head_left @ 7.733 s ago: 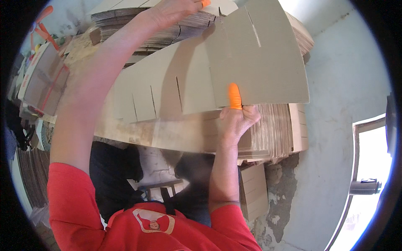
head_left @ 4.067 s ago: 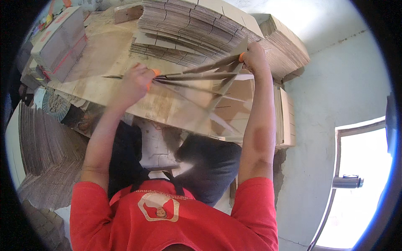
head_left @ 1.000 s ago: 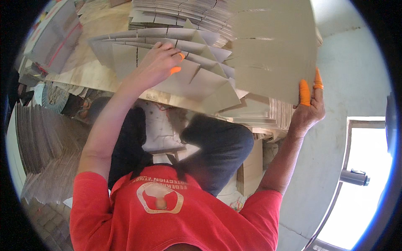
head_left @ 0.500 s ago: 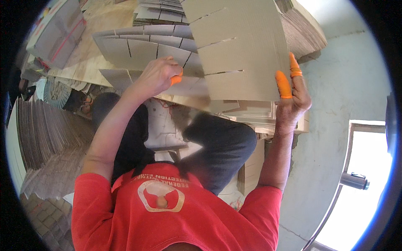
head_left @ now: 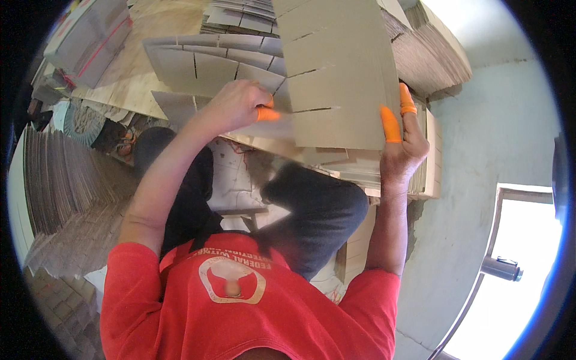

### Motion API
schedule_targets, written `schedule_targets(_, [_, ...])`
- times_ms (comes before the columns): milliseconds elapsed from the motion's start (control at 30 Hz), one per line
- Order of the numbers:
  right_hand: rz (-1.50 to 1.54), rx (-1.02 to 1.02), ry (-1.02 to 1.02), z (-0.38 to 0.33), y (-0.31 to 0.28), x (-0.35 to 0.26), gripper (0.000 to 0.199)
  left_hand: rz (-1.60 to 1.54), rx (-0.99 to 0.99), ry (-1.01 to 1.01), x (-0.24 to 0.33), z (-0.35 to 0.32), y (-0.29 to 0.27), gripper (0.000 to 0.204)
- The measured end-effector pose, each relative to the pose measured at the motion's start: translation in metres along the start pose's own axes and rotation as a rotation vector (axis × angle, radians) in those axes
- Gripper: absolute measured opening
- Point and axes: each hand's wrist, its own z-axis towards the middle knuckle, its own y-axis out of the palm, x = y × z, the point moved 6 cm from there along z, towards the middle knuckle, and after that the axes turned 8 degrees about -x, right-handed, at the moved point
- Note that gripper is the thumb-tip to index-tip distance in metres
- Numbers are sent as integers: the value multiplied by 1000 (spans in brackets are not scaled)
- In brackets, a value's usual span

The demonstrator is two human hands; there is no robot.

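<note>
My right hand (head_left: pixel 405 141), with orange finger covers on thumb and finger, grips the right edge of a large slotted cardboard sheet (head_left: pixel 342 90). The sheet is raised in front of me, its cut slots running in from the left edge. My left hand (head_left: pixel 241 103) is closed just left of that sheet, orange covers on its fingertips. What its curled fingers hold, if anything, is hidden. Behind and below this hand stand several slotted cardboard strips (head_left: pixel 207 75), overlapping and tilted.
Stacks of cardboard lie at the far middle (head_left: pixel 240 21) and far right (head_left: pixel 435 51). A cardboard box (head_left: pixel 90 45) sits on the wooden table (head_left: pixel 135 75) at left. More cardboard sheets (head_left: pixel 66 180) are piled left of my legs. A pale wall (head_left: pixel 474 132) rises on the right.
My right hand has shifted a little left with the cardboard sheet. My left hand has moved slightly right, closer to the sheet's left edge, staying closed.
</note>
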Motion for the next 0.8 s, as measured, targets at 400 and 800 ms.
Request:
schedule_targets(400, [-62,-27,-25,4,0,-7,49,348,-11,-306,-65,14,-30,16])
schedule_targets(800, [-79,-71,-3,-7,0,-12,50,263,22,-277,-64,6,-27,10])
